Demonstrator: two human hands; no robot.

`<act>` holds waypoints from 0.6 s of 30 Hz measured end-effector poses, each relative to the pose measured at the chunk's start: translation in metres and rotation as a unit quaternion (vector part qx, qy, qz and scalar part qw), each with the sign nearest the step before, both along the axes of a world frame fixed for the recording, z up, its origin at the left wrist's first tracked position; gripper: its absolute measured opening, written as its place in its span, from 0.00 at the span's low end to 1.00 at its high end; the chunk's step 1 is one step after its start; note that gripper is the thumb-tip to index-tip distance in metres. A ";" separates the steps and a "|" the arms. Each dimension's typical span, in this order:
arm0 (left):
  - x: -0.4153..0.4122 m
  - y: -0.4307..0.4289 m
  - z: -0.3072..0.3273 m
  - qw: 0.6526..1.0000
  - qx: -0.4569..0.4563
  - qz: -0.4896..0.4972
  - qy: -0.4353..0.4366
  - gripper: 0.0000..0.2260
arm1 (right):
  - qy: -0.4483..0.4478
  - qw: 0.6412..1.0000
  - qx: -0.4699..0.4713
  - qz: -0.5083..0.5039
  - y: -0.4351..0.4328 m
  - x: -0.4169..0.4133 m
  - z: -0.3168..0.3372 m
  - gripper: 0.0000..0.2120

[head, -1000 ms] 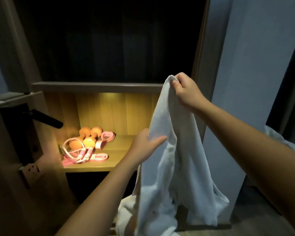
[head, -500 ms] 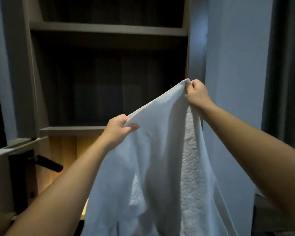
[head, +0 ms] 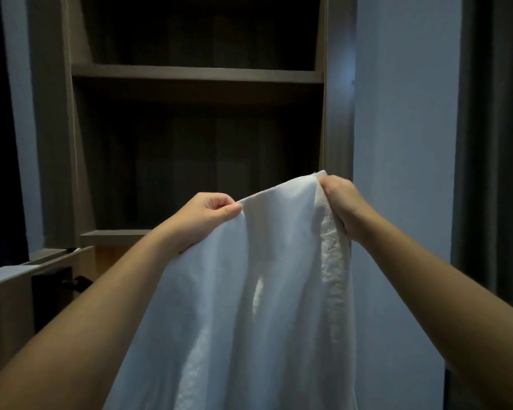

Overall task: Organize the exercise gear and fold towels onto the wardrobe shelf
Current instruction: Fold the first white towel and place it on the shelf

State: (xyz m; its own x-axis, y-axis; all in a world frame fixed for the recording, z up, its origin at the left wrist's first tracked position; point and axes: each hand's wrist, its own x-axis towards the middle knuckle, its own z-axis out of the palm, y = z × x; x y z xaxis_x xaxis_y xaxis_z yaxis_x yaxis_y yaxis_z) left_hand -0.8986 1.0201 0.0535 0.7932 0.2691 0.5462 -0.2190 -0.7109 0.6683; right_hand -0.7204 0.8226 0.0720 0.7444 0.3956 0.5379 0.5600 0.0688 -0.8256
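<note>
White terry cloth, a towel, hangs in front of the wardrobe. It is held up by its top edge before the dark middle compartment, and its folds drop out of view below. The left hand pinches that edge between thumb and curled forefinger, in front of the wardrobe's centre. The right hand has its fingers curled round a bunched corner, a little higher, before the wardrobe's right upright. Between them the edge is pulled taut.

The wardrobe is open-fronted, of grey-brown wood grain with a dark back panel. Its upper shelf crosses well above the hands. The front edge of its lower shelf shows just left of the left forearm, with warm yellow wood lit beneath it. Left of the wardrobe's base stands a door panel with a black handle. Right of the wardrobe runs a pale bluish wall, then a dark curtain. The room is dim.
</note>
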 end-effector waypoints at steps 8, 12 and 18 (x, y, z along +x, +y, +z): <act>0.000 -0.010 -0.120 0.989 -0.088 -0.028 0.112 0.12 | 0.009 0.988 -0.134 0.074 -0.027 -0.038 -0.119 0.24; -0.005 -0.006 -0.185 0.981 -0.136 -0.046 0.133 0.07 | 0.021 0.983 -0.177 -0.051 -0.039 -0.015 -0.191 0.12; -0.001 -0.023 -0.261 0.971 -0.083 -0.001 0.224 0.01 | -0.003 0.955 -0.284 -0.086 -0.037 -0.020 -0.282 0.10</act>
State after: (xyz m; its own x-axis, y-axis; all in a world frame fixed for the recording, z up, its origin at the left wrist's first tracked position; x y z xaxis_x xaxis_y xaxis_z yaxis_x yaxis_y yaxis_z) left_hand -0.8999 0.9972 -0.2075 0.9419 0.3218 0.0961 0.1179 -0.5847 0.8026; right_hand -0.7400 0.7854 -0.2103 0.8228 0.4964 0.2767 0.5267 -0.4833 -0.6992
